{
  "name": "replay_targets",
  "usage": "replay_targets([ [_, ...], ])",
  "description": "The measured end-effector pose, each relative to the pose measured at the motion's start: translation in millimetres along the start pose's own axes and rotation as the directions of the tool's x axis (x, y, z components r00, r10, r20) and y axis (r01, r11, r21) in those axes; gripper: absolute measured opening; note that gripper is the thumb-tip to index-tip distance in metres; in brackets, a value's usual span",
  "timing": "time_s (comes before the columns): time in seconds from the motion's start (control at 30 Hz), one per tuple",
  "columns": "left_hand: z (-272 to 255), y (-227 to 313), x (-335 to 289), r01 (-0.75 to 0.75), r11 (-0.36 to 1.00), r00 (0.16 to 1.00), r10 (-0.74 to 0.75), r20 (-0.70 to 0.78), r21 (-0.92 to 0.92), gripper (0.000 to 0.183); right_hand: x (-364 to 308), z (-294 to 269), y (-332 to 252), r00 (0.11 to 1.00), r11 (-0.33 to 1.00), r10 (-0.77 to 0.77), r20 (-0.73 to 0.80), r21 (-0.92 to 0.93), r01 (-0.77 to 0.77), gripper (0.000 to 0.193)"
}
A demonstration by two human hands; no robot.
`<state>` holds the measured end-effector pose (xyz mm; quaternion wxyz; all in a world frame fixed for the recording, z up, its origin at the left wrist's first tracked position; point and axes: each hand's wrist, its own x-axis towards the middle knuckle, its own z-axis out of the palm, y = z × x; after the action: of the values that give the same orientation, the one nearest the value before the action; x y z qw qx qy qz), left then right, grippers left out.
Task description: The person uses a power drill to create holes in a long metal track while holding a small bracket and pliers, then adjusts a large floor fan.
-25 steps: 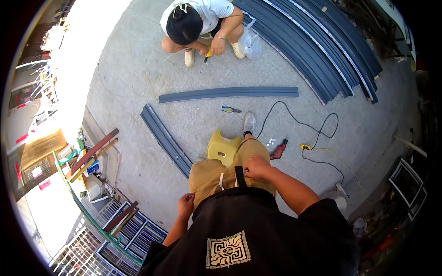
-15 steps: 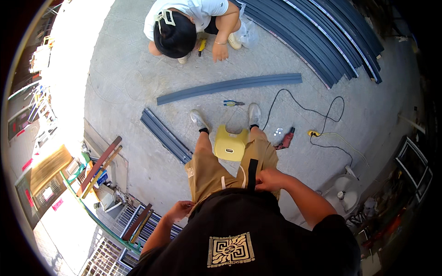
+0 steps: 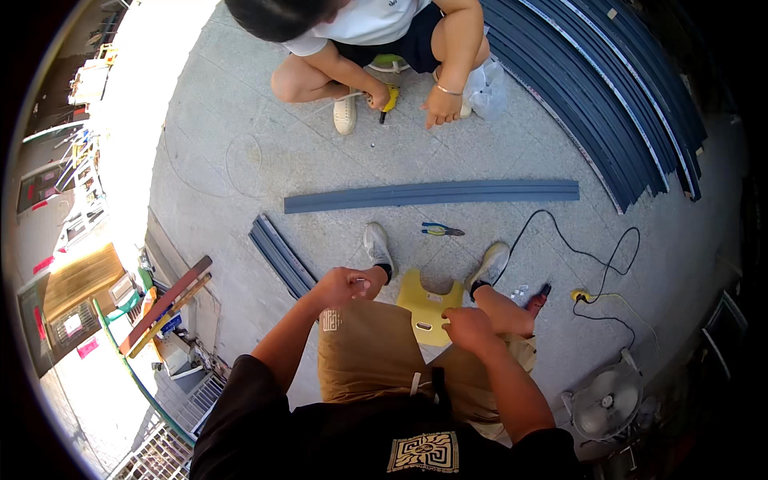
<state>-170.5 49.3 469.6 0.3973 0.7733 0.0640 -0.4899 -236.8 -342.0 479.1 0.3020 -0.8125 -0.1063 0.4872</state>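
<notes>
I sit on a small yellow plastic stool (image 3: pixel 424 308) with my knees apart. My left hand (image 3: pixel 344 286) rests curled on my left knee and holds nothing that I can see. My right hand (image 3: pixel 468 326) lies on my right thigh, fingers bent, next to the stool's edge. A long grey-blue metal profile (image 3: pixel 432 194) lies across the pavement beyond my shoes. Pliers with blue and yellow handles (image 3: pixel 442 231) lie between my feet and that profile. A red power drill (image 3: pixel 538 298) lies by my right foot.
Another person crouches at the top, one hand on a yellow-handled tool (image 3: pixel 390 100). A stack of long profiles (image 3: pixel 608 88) fills the upper right. Short profiles (image 3: pixel 280 256) lie to my left. A black cable (image 3: pixel 576 248) and a floor fan (image 3: pixel 604 400) are on my right.
My hands have moved forward from my waist onto my knee and thigh. The view has tipped forward, so the crouching person and the long profile sit closer.
</notes>
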Motion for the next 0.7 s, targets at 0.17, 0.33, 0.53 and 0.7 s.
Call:
replay_targets([
  [0.17,24,26,125,0.059,0.996,0.992,-0.052,-0.115,0.060,0.024,134,-9,110,0.962,0.973,0.160,-0.221,0.199,-0.116,0.031],
  [0.33,25,-43,225,-0.158,0.915,0.979,0.195,-0.064,0.371,0.024,202,-35,130,0.982,0.964,0.181,-0.048,-0.190,-0.187,0.037],
  [0.53,-33,85,254,-0.117,0.927,0.877,0.265,-0.402,0.356,0.024,212,-71,97,0.852,0.965,-0.258,-0.456,-0.070,0.254,0.047],
  [0.7,-59,25,296,-0.391,0.829,0.726,0.545,-0.420,0.400,0.030,222,-55,85,0.940,0.935,-0.181,-0.290,-0.347,0.072,0.032],
])
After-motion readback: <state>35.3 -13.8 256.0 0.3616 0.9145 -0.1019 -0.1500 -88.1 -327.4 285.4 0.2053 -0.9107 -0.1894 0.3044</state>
